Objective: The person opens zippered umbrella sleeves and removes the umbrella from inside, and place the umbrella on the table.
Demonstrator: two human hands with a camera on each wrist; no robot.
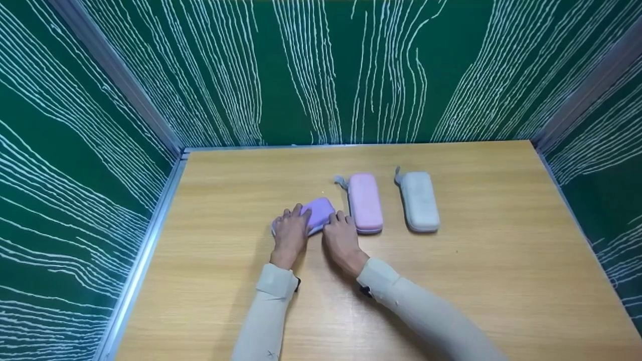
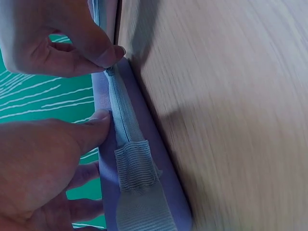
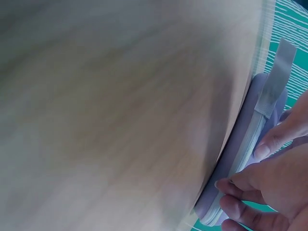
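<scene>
A purple zippered case [image 1: 320, 211] lies at a slant on the wooden table, left of centre. My left hand [image 1: 291, 233] grips its left part, with fingers over the top and the thumb [image 2: 98, 126] against the near side. At the case's near right side, my right hand [image 1: 343, 241] pinches at the zipper [image 2: 124, 108] between thumb and finger; the zipper pull itself is mostly hidden by the fingertips. The zipper looks closed along the stretch between the hands. A grey fabric loop [image 3: 278, 79] sits at the case's left end.
Just right of the purple case lies a pink case [image 1: 366, 203] with a grey loop. Farther right is a grey case [image 1: 420, 201]. Green panels with white wavy lines [image 1: 346, 70] wall the table's back and sides, along metal edging [image 1: 145, 250].
</scene>
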